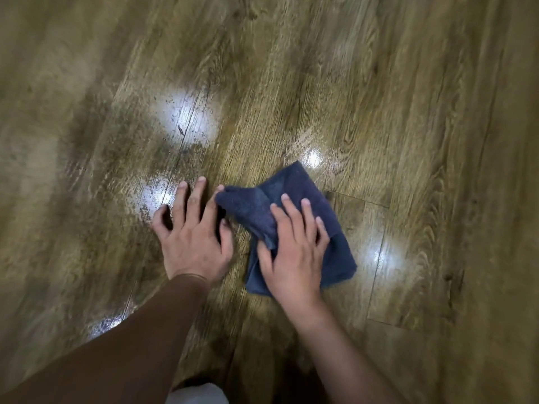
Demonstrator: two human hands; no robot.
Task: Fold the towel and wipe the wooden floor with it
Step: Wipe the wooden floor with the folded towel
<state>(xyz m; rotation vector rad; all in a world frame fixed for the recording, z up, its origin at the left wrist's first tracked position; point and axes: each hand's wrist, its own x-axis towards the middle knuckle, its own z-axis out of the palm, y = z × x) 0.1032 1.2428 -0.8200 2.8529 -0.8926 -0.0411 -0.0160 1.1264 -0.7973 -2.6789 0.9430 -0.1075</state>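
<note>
Towel [318, 199] on glossy wooden floor [408, 112]

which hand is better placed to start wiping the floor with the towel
Right. The right hand already lies flat on the folded towel, fingers spread over it. The left hand rests mostly on the bare wooden floor, only its index fingertip at the towel's corner.

1 view only, head-worn, wide-angle. Looks steeply down from above and close onto the glossy brown wooden plank floor [379, 97], which fills the whole frame. Forearms enter from the bottom edge, reaching away from the lens. Edges blurred and bowed by the lens.
</note>
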